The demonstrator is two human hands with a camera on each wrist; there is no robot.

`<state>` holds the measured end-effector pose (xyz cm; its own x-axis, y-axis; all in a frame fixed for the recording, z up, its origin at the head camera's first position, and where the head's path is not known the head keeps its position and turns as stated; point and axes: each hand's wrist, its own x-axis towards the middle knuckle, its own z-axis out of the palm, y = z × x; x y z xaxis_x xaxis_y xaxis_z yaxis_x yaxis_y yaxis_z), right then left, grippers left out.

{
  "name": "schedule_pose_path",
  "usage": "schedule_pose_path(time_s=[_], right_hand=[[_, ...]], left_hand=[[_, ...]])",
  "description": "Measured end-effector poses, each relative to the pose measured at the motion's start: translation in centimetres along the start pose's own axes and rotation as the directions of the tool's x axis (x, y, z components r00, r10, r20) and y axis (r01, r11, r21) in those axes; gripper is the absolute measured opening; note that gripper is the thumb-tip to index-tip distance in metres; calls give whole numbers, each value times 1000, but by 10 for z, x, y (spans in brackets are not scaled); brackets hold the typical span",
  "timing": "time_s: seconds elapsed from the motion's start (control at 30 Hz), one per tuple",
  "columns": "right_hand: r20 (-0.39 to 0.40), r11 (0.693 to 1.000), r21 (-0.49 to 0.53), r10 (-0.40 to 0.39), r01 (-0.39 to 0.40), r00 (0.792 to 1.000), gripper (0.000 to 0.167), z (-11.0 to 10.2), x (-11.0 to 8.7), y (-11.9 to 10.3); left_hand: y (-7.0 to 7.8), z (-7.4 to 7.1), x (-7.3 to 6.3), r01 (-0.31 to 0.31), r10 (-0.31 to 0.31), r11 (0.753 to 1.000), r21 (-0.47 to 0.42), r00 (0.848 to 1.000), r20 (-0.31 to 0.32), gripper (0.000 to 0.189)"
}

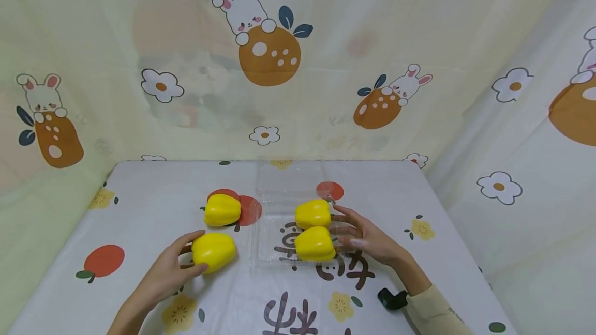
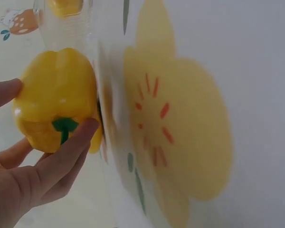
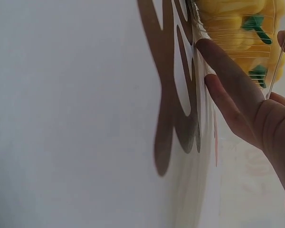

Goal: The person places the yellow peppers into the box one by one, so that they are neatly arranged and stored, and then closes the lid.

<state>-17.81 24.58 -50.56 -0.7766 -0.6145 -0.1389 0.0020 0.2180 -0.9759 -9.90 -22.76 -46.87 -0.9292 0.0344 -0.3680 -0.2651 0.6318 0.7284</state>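
My left hand (image 1: pixel 164 269) holds a yellow bell pepper (image 1: pixel 215 251), thumb on its near side and fingers on its far side. In the left wrist view the green stem of that bell pepper (image 2: pixel 57 95) faces the palm. Just beyond it lies a second yellow bell pepper (image 1: pixel 222 210). Two more yellow bell peppers (image 1: pixel 315 243) sit one behind the other along the right side of a clear plastic box (image 1: pixel 267 242). My right hand (image 1: pixel 370 237) is at the box's right wall, its fingers spread along it. Through that wall two green stems (image 3: pixel 258 73) show.
Behind the box, its clear lid (image 1: pixel 291 182) lies folded back on the table. A white cloth (image 1: pixel 396 185) printed with fruit, flowers and dark characters covers the table. Patterned curtains (image 1: pixel 326 107) hang at the back and sides. A black strap (image 1: pixel 392 299) shows beside the right wrist.
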Motion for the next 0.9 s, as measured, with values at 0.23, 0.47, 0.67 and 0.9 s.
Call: schedule_pose_path(time_s=[0.23,0.47,0.67,0.9], right_hand=[[-1,1000,1,0,0,1000,83,1,0,-1],[2,1000,12,-5,5,1000,85,2,-1,-1],[-7,1000,-7,7,-7,1000,84,2,2,1],[-17,1000,-22,16,-17,1000,84,1,2,3]], left_hand=[[4,-4,-3,-12,12,1000,1,1000,-28,85],[11,-9,-11,-97,95,995,-32,995,-42,81],[16,-10,-15,-190,185,978,-84,981,-67,76],[26,-10,-19,-262,256,960,-100,964,-66,73]])
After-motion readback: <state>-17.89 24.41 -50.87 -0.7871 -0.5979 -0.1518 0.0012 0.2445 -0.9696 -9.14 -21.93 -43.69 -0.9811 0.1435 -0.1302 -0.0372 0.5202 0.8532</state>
